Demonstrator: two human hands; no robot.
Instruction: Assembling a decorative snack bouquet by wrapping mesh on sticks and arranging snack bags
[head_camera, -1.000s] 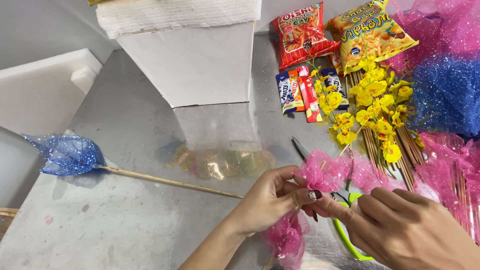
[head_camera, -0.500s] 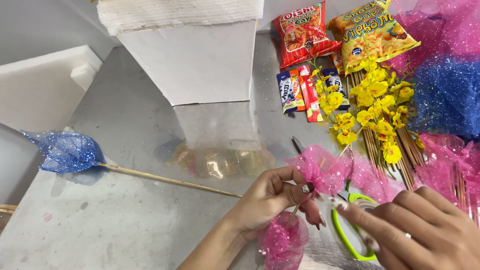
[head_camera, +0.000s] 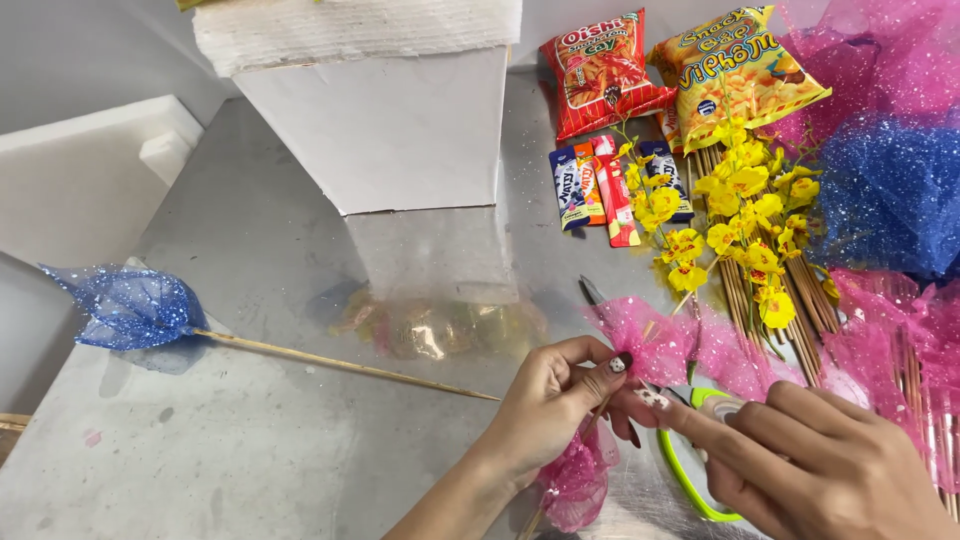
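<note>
My left hand (head_camera: 545, 410) pinches a piece of pink glitter mesh (head_camera: 640, 335) gathered on a thin wooden stick; more pink mesh (head_camera: 578, 478) bunches below the palm. My right hand (head_camera: 800, 470) lies close beside it at the lower right, its index finger stretched out and touching the left fingertips. It rests on top of green-handled scissors (head_camera: 685, 478), whose blades poke out behind the mesh. A finished blue mesh flower on a long stick (head_camera: 135, 305) lies to the left on the grey metal table (head_camera: 280, 450).
A white foam block (head_camera: 385, 110) stands at the back. Two snack bags (head_camera: 605, 70), small candy sachets (head_camera: 595, 185), yellow artificial flowers (head_camera: 735, 220) over a bundle of skewers, and heaps of blue mesh (head_camera: 890, 195) and pink mesh (head_camera: 900, 60) fill the right side. Another foam piece (head_camera: 80, 170) sits left.
My right hand slid down and to the right, then stretched its index finger toward the left fingertips. The left hand kept its pinch on the pink mesh.
</note>
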